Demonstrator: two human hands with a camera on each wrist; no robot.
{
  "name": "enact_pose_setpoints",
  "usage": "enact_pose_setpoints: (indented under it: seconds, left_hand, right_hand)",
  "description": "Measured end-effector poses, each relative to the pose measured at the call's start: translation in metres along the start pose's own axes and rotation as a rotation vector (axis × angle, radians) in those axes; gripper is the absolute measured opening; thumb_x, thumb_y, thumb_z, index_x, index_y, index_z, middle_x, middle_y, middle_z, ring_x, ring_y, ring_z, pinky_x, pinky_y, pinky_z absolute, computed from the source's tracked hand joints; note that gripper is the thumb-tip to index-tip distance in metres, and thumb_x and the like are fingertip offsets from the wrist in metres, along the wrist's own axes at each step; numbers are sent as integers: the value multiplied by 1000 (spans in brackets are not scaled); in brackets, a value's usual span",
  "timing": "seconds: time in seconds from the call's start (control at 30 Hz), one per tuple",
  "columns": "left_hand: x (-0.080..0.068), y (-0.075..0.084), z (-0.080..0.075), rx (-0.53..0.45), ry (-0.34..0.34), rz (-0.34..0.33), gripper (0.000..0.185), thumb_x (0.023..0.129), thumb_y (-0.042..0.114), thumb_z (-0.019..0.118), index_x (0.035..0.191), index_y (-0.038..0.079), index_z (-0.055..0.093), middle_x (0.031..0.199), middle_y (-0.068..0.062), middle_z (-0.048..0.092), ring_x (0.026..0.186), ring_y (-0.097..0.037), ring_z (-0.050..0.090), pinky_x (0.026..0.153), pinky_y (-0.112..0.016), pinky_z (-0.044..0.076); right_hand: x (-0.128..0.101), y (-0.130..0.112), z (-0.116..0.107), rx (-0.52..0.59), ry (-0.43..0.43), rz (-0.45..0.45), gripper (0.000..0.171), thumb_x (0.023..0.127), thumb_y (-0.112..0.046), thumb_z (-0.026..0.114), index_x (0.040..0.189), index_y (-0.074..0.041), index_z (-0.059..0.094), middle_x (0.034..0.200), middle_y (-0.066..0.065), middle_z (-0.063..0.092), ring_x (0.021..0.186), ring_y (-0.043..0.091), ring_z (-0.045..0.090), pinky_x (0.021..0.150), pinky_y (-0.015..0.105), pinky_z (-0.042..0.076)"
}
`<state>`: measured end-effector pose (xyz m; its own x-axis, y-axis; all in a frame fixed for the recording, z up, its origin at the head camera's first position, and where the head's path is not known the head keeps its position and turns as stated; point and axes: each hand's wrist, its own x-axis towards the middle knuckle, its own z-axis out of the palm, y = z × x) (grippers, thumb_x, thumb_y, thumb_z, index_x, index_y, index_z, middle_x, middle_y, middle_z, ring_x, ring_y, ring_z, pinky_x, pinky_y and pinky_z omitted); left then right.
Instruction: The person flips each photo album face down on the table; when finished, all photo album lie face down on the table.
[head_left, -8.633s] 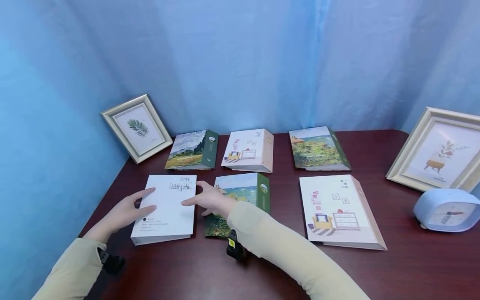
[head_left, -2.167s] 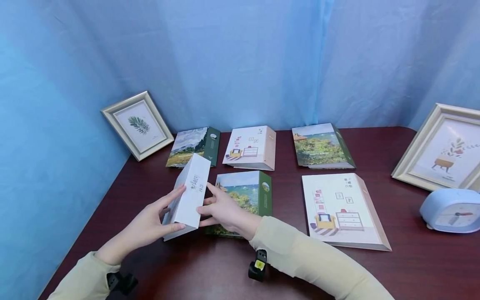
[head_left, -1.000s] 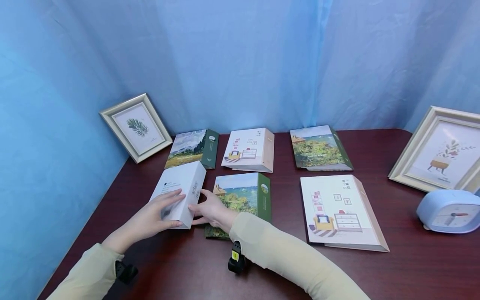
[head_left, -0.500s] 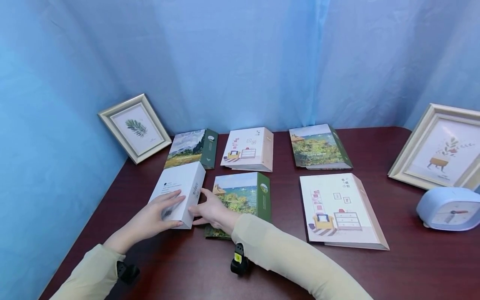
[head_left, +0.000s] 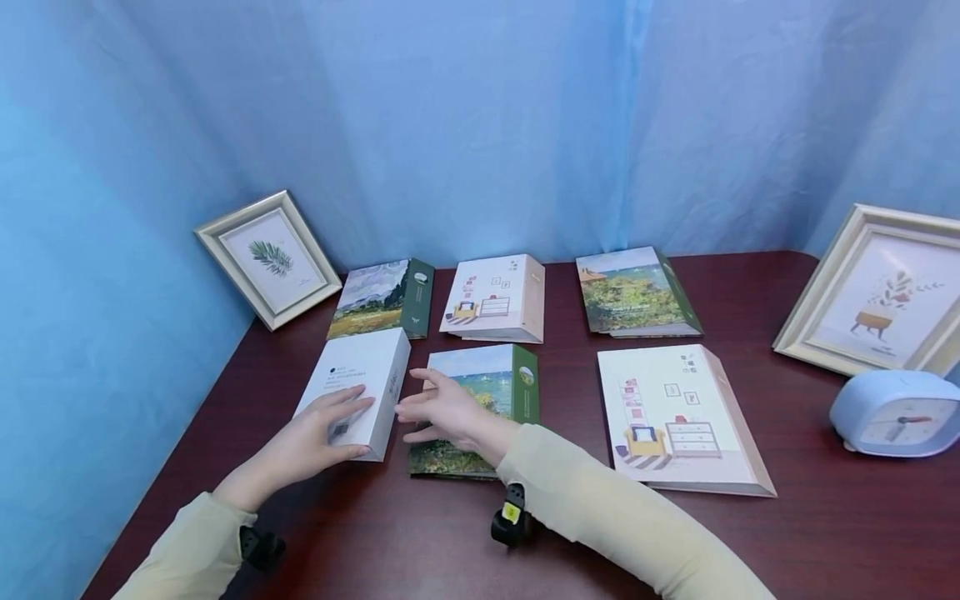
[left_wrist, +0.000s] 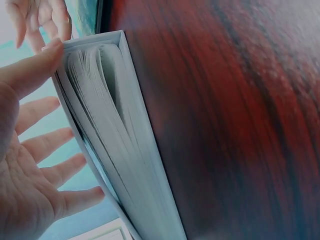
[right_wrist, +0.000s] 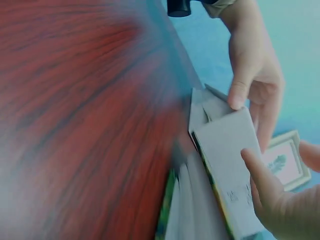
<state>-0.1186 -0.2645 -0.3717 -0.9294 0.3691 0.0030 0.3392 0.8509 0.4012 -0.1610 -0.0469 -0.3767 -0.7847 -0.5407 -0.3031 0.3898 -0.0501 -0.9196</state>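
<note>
your left hand [head_left: 318, 433] rests flat on the white book [head_left: 352, 390], fingers straight across its near end, thumb against the near corner; nothing gripped. in the left wrist view the same hand [left_wrist: 30, 165] is spread open beside the book's page edge [left_wrist: 120, 150]. your right hand [head_left: 442, 410] hangs released just to the right of the white book, fingers loosely extended toward its spine, over the landscape book with the green spine [head_left: 487, 392]. from the head view it looks just clear of the white book; the right wrist view is blurred, so you cannot tell contact for certain.

the white book lies flat on the dark red table [head_left: 750, 542], front left, just beside the landscape book. behind it: a painted-field book [head_left: 378, 298], a small room-drawing book [head_left: 495, 297], another landscape book [head_left: 630, 292]. a larger room-drawing book [head_left: 675, 417] lies to the right. leaf picture frame [head_left: 266, 257] leans back left; plant picture frame [head_left: 877, 292] and pale blue clock [head_left: 892, 412] at far right.
</note>
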Motion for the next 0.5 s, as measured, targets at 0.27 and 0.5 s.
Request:
enact_pose_setpoints:
  seconds: [0.27, 0.5]
  left_hand:
    - [12, 13, -1, -84, -20, -17, 52, 92, 26, 62, 138, 5, 50, 144, -22, 42, 133, -43, 37, 103, -59, 35]
    - [31, 24, -11, -116, 32, 8, 55, 95, 28, 57, 143, 5, 41, 149, -23, 32, 137, -44, 29, 106, -61, 30]
  right_hand:
    - [-32, -20, -45, -11, -26, -38, 67, 94, -1, 54, 151, -8, 20, 138, 31, 42, 124, 43, 48, 96, 49, 47]
    - [-66, -41, -104, -197, 65, -146, 65, 95, -4, 51, 151, -8, 18, 139, 30, 41, 124, 43, 47, 97, 43, 47]
